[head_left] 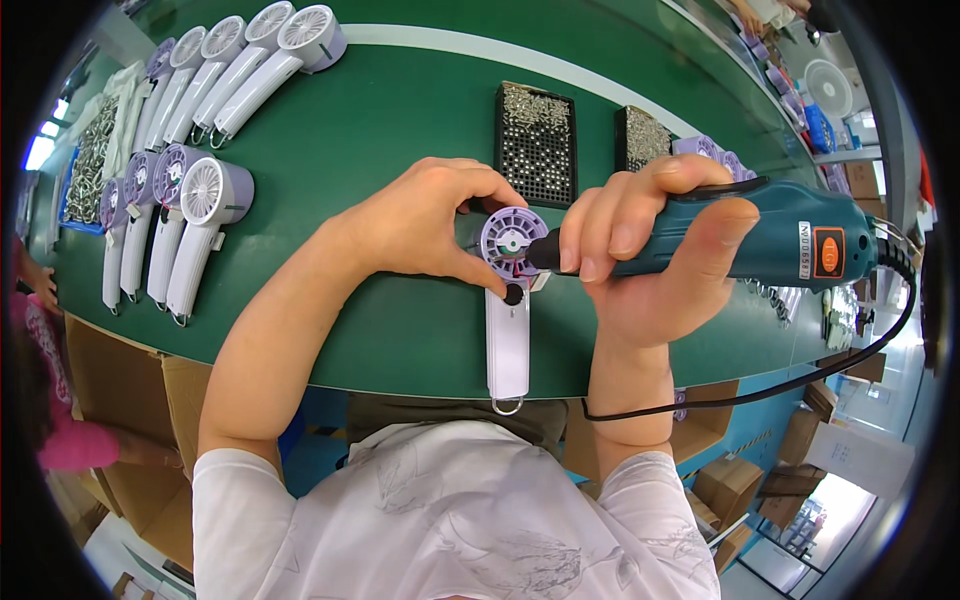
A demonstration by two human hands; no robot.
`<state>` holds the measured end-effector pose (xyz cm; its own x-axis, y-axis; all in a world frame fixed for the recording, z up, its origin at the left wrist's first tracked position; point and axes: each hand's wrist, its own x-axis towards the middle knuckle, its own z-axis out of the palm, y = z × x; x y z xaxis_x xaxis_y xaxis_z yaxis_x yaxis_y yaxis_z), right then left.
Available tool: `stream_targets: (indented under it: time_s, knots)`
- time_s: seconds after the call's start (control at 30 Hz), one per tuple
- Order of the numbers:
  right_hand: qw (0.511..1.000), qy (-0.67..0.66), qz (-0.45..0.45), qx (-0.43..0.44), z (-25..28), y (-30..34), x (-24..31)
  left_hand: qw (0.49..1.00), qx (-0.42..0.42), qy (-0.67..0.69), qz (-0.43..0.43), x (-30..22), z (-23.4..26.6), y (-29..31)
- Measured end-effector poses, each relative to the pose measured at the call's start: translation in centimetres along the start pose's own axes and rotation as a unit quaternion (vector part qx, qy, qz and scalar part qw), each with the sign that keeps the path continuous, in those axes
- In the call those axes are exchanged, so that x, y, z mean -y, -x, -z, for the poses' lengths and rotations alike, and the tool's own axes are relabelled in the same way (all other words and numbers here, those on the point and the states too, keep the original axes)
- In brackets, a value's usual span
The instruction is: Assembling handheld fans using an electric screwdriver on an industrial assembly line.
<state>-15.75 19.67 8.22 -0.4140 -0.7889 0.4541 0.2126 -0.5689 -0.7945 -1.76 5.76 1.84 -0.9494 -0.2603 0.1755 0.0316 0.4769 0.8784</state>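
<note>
A handheld fan (508, 345) with a white handle and a purple head lies on the green table in front of me, its wire loop toward my body. Its head is open, showing a green and white inner part. My left hand (435, 220) grips the fan head, thumb and fingers on its rim. In my right hand (655, 255) is a teal electric screwdriver (780, 235), held sideways with its dark nose at the fan head. The screwdriver's tip is hidden against the fan. A black cord (800, 380) runs from its rear and loops past my right forearm.
Black screw trays (536, 160) (640, 140) stand beyond my hands. Several white and purple fans (215, 195) lie in two rows at left, near a blue bin of metal hooks (90, 180). More fan heads (700, 148) sit behind the screwdriver. Cardboard boxes (725, 490) stand below the table's right side.
</note>
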Motion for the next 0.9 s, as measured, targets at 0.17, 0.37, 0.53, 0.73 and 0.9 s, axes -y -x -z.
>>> stream_targets:
  time_s: [0.17, 0.37, 0.53, 0.73, 0.9]
  knots:
    - [0.999, -0.03, 0.031, 0.011, -0.3, 0.0, -0.9, 1.0, 0.0, 0.012, 0.002, 0.0, 0.1, 0.0]
    - [1.0, 0.015, -0.006, 0.001, -1.8, 0.2, -1.2, 1.0, -0.006, -0.005, -0.014, 0.3, -0.1, -0.2]
    - [0.99, 0.13, -0.013, 0.055, -2.5, 0.5, -2.3, 0.999, 0.007, 0.026, 0.029, 0.2, 0.2, 0.0]
    - [0.98, 0.173, -0.034, 0.095, -2.1, 0.4, -2.5, 0.998, -0.021, 0.066, 0.001, 1.2, -0.5, -0.2]
    - [0.982, 0.166, -0.016, 0.084, -1.8, 0.1, -2.1, 0.997, -0.007, 0.073, 0.001, 0.3, -0.5, -0.5]
